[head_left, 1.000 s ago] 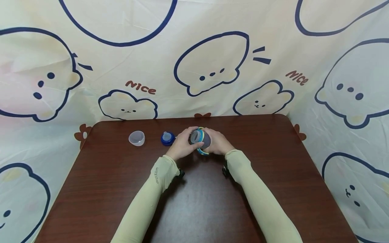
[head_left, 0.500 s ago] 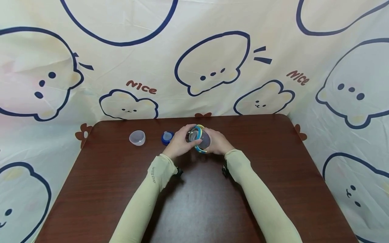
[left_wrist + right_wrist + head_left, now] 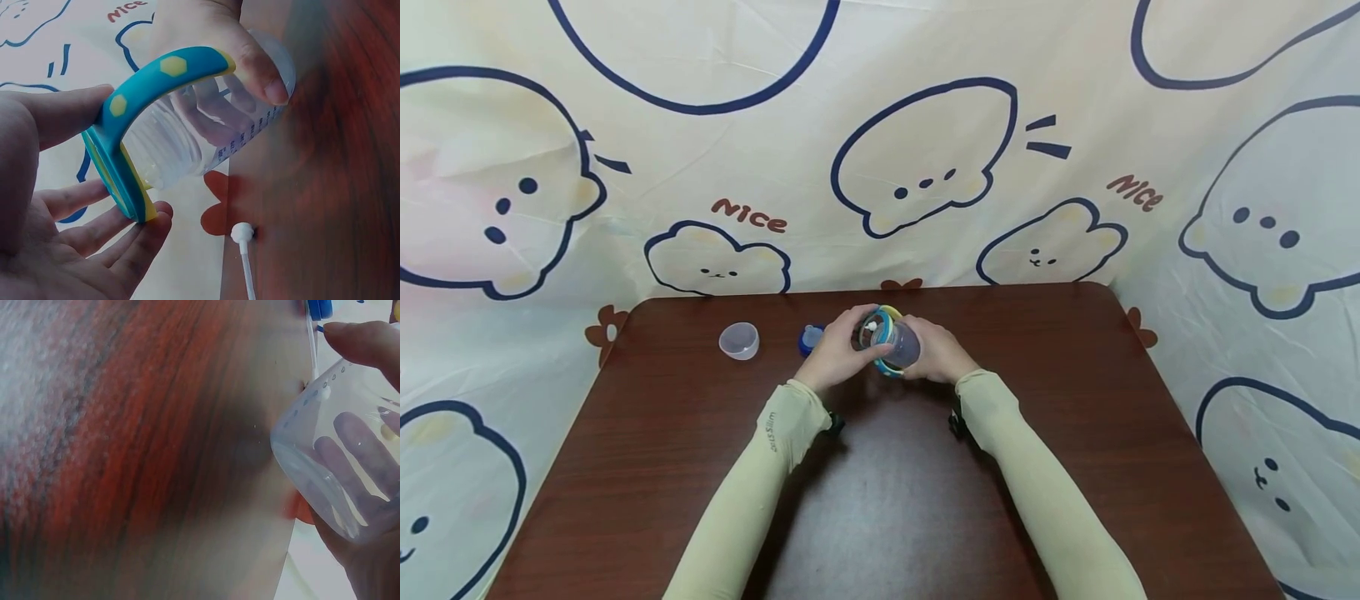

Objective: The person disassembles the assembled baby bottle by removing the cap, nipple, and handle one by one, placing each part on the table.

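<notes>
A clear baby bottle [image 3: 907, 343] with printed measure marks lies tilted between both hands near the table's far edge. My right hand [image 3: 936, 350] grips its body, fingers visible through the clear wall in the right wrist view. A blue handle ring [image 3: 156, 75] with yellow hexagons is at the bottle's neck end. My left hand [image 3: 837, 354] pinches this ring, thumb on one side and fingertips on the other. Whether the ring still encircles the neck is hard to tell. Just left of that hand sits a blue bottle cap [image 3: 809, 338] with a pale top, partly hidden.
A clear small cup [image 3: 739, 342] stands farther left on the brown table [image 3: 880, 500]. A thin straw with a white ball end [image 3: 242, 232] lies on the table in the left wrist view. A patterned cloth [image 3: 917, 50] rises behind the table.
My left hand has shifted left with the handle ring, toward the bottle's open end, and now covers more of the blue cap. My right hand stays nearly still on the bottle.
</notes>
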Tool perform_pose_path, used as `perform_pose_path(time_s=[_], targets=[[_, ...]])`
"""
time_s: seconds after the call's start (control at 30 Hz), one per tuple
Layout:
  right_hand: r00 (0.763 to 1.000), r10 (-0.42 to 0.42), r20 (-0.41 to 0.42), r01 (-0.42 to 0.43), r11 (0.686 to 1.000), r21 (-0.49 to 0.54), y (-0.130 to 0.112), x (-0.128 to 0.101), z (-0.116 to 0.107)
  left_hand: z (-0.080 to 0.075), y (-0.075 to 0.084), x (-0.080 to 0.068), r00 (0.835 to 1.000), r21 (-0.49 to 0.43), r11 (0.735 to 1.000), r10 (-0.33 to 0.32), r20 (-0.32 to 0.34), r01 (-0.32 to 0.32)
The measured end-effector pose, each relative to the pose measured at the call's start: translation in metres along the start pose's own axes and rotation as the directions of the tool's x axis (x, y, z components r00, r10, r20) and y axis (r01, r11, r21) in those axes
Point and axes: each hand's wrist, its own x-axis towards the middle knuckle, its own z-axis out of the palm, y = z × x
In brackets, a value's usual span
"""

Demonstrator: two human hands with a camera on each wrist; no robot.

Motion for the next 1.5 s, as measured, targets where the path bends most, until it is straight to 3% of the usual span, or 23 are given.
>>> perform_pose_path(time_s=[0.43, 0.7, 1.13, 1.5], targets=[[1.000, 0.012, 0.010, -0.012, 1.000, 0.001, -0.001, -0.001, -0.001, -0.020, -0.004, -0.007, 0.999, 0.004, 1.000, 0.012, -0.036, -0.012], [1.000, 0.001, -0.005, -0.001, 1.000, 0.000, 0.000, 0.000, 0.000, -0.039, -0.009, -0.012, 0.997, 0.030, 0.999, -0.036, -0.069, 0.038], [1.000, 0.008, -0.014, -0.008, 1.000, -0.004, -0.003, -0.002, 0.000, -0.070, -0.023, -0.022, 0.990, 0.030, 0.999, -0.023, -0.136, 0.028], [1.000, 0.008, -0.028, -0.007, 1.000, 0.008, 0.000, -0.003, 0.001, -0.094, -0.035, -0.030, 0.980, 0.029, 0.996, -0.078, -0.185, 0.085]])
